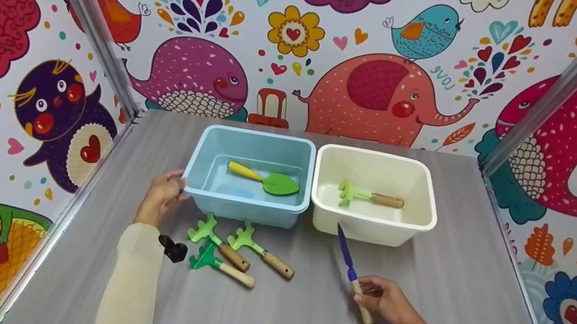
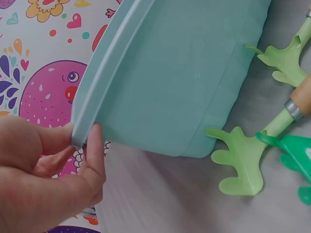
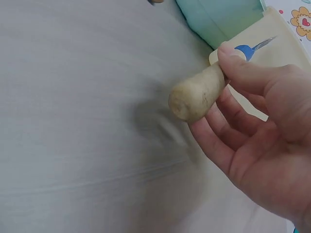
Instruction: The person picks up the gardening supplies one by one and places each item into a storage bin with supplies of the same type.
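My left hand (image 1: 162, 197) pinches the rim of the light blue bin (image 1: 244, 210) at its near left corner, thumb on one side and fingers on the other. Inside that bin lies a green trowel (image 1: 280, 185) with a yellow handle. My right hand (image 1: 387, 302) grips a small garden knife (image 1: 347, 256) by its wooden handle (image 3: 197, 94), its blue-purple blade pointing away toward the cream bin (image 1: 370, 228). A light green hand rake (image 1: 369, 196) with a brown handle rests in the cream bin.
Before the blue bin, two light green hand rakes (image 1: 234, 256) (image 1: 273, 262) and a darker green rake (image 1: 226, 270) lie close together on the grey table (image 1: 293, 323). Patterned walls (image 1: 288, 87) with metal corner posts (image 1: 561, 94) enclose the back and sides.
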Demonstrator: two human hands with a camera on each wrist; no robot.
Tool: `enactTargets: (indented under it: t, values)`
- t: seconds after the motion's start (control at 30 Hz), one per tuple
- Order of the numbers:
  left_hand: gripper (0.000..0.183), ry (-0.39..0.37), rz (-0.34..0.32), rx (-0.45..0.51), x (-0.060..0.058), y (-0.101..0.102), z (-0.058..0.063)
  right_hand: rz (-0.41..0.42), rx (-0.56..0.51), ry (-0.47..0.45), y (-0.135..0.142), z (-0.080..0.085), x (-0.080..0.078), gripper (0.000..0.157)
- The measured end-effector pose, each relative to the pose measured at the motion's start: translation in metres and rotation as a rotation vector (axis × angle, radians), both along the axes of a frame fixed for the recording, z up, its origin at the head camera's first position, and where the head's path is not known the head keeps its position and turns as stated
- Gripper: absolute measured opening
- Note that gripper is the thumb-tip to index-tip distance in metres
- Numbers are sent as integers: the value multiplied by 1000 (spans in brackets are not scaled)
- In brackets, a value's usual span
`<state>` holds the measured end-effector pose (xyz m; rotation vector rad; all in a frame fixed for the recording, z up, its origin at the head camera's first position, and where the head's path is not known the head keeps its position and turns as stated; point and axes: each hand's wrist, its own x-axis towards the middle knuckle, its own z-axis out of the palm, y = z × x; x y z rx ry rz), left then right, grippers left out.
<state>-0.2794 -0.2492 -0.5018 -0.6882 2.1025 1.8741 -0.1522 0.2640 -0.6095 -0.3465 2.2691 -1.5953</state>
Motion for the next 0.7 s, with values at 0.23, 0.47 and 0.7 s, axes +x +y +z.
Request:
enactTargets:
  t: [0.23, 0.47, 0.7]
  values:
    - [53, 4, -20, 30, 1, -2, 1, -4, -24, 16, -6, -2, 0, 39]
    - [52, 6, -19, 53, -1, -1, 1, -38, 1, -62, -12, 6, -3, 45]
    - [52, -9, -23, 12, -1, -3, 1, -54, -53, -113, -18, 13, -3, 45]
